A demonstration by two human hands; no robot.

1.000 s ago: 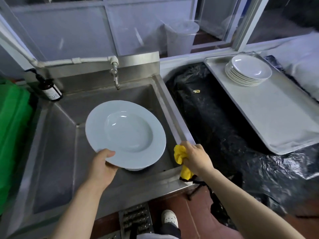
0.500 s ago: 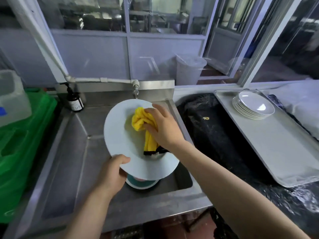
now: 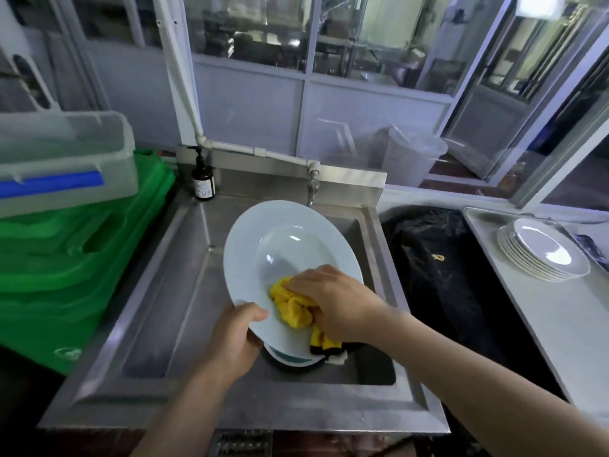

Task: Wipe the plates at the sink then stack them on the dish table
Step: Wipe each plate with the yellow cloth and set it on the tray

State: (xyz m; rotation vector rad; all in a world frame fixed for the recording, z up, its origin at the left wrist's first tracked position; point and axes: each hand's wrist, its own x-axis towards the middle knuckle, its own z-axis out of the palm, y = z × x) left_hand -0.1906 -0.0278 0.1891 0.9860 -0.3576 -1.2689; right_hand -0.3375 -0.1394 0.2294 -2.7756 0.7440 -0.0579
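Plate (image 3: 283, 258) hangs tilted over the sink (image 3: 184, 285), its near rim pinched by the left hand (image 3: 235, 338), thumb on the face and fingers hidden beneath. Just right of that grip the right hand (image 3: 333, 301) presses a bunched yellow cloth (image 3: 293, 308) on the plate's near-right part, fingers curled over it; the cloth's dark-edged tail droops off the near rim. The unwiped bowl and far rim lie away from both hands, toward the tap (image 3: 311, 189), so the cloth hand, the nearer one, probably has to sweep far and left. Below the near rim another plate (image 3: 290, 359) shows only as a sliver, so how many wait there I cannot tell. Far right, well apart across a black bag (image 3: 438, 275), the stack (image 3: 543, 252) sits on the table (image 3: 560, 318).
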